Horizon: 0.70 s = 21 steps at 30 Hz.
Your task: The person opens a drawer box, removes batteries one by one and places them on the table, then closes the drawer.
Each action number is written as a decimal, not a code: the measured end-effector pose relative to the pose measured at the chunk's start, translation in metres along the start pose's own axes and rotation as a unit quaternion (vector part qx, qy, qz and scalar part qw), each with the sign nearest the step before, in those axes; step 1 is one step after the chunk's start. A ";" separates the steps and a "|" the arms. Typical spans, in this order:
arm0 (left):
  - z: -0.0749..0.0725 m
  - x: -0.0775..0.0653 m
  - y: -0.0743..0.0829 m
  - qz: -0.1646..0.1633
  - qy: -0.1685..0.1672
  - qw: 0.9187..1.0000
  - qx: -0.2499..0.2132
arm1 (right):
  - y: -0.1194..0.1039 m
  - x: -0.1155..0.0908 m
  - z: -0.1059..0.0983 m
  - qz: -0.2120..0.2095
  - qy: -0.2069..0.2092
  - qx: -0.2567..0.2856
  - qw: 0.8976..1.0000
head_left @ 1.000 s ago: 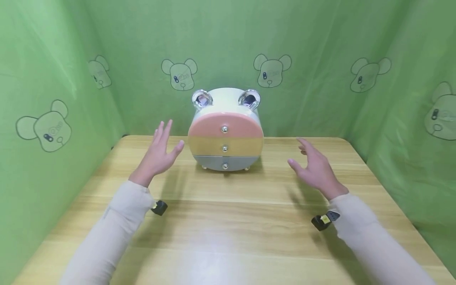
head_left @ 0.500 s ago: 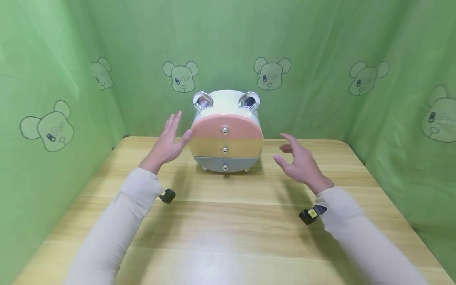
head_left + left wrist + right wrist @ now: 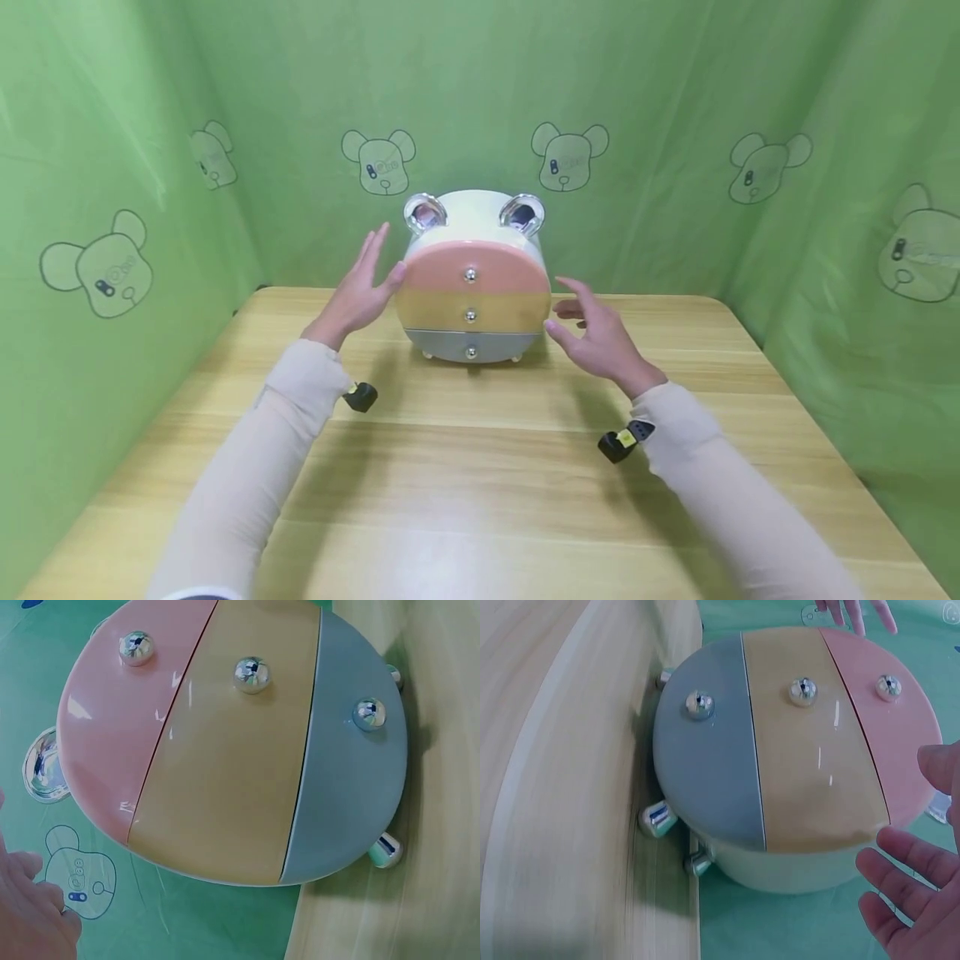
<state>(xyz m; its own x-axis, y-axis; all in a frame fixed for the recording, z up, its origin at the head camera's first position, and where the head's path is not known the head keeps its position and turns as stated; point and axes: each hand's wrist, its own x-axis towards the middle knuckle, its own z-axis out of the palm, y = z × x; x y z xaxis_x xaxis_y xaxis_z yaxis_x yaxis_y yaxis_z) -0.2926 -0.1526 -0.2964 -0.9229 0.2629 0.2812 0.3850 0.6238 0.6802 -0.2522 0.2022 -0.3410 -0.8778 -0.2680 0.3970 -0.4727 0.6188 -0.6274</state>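
A small round drawer cabinet (image 3: pixel 472 300) stands at the back of the table, its front facing me. Pink (image 3: pixel 120 742), yellow (image 3: pixel 225 772) and blue-grey (image 3: pixel 345 787) drawers, all closed, make up that front, each with a round silver knob. Two silver ears (image 3: pixel 425 213) top its white body. My left hand (image 3: pixel 356 296) hovers by the cabinet's left side, fingers extended and thumb apart. Close to its right side is my right hand (image 3: pixel 600 337), fingers loosely bent, thumb near the yellow drawer's edge. Neither holds anything; whether they touch the cabinet I cannot tell.
The wooden table (image 3: pixel 450 467) reaches toward me from the cabinet. Green cloth (image 3: pixel 645 217) with printed bear heads hangs behind and along both sides. A small black camera (image 3: pixel 362 397) sits on the left wrist, another black camera (image 3: pixel 615 446) on the right.
Both hands have moved inward toward the cabinet, the right hand farther, leftward from well out to the side. The cabinet stays in place with its drawers closed.
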 end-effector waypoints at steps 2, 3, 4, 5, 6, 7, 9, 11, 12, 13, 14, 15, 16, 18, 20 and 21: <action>0.000 0.003 0.000 0.007 -0.003 1.000 -0.004 | -0.002 0.003 0.004 -0.010 -0.005 0.010 1.000; -0.001 0.004 0.000 0.009 -0.005 1.000 -0.004 | -0.003 0.005 0.006 -0.015 -0.009 0.014 1.000; -0.001 0.006 0.000 0.011 -0.007 1.000 -0.003 | -0.004 0.006 0.008 -0.018 -0.014 0.018 1.000; -0.002 0.007 0.000 0.012 -0.010 1.000 -0.003 | -0.005 0.008 0.010 -0.022 -0.018 0.023 0.999; -0.002 0.008 -0.001 0.014 -0.013 1.000 -0.003 | -0.006 0.009 0.012 -0.025 -0.023 0.027 0.999; -0.003 0.009 -0.001 0.013 -0.017 1.000 -0.004 | -0.008 0.010 0.014 -0.026 -0.025 0.031 0.999; -0.003 0.011 -0.002 0.015 -0.023 1.000 -0.008 | -0.010 0.013 0.018 -0.031 -0.027 0.037 0.998; -0.004 0.013 -0.002 0.016 -0.029 0.999 -0.015 | -0.012 0.015 0.021 -0.037 -0.026 0.044 0.998; -0.004 0.014 -0.003 0.017 -0.031 0.999 -0.018 | -0.013 0.016 0.022 -0.039 -0.025 0.048 0.998; -0.004 0.015 -0.003 0.018 -0.033 0.999 -0.020 | -0.014 0.017 0.023 -0.040 -0.025 0.052 0.998; -0.004 0.016 -0.003 0.020 -0.036 0.999 -0.022 | -0.015 0.018 0.025 -0.042 -0.024 0.057 0.997; -0.004 0.016 -0.003 0.020 -0.038 0.999 -0.024 | -0.016 0.019 0.026 -0.043 -0.023 0.061 0.997; -0.004 0.017 -0.003 0.022 -0.040 0.999 -0.026 | -0.018 0.020 0.028 -0.043 -0.022 0.065 0.997; -0.003 0.019 -0.004 0.026 -0.043 0.998 -0.031 | -0.021 0.022 0.030 -0.043 -0.020 0.077 0.996; -0.003 0.020 -0.004 0.029 -0.045 0.998 -0.034 | -0.025 0.024 0.033 -0.047 -0.021 0.088 0.995; -0.002 0.021 -0.004 0.030 -0.044 0.998 -0.036 | -0.027 0.025 0.035 -0.048 -0.021 0.092 0.994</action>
<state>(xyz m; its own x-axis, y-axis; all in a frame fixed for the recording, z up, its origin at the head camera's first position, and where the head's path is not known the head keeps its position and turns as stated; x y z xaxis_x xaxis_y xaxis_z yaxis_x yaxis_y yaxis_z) -0.3139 -0.1511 -0.2917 -0.8931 0.3641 0.2643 0.4353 0.5510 0.7120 -0.2637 0.1529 -0.3375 -0.8283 -0.3532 0.4350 -0.5577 0.4445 -0.7010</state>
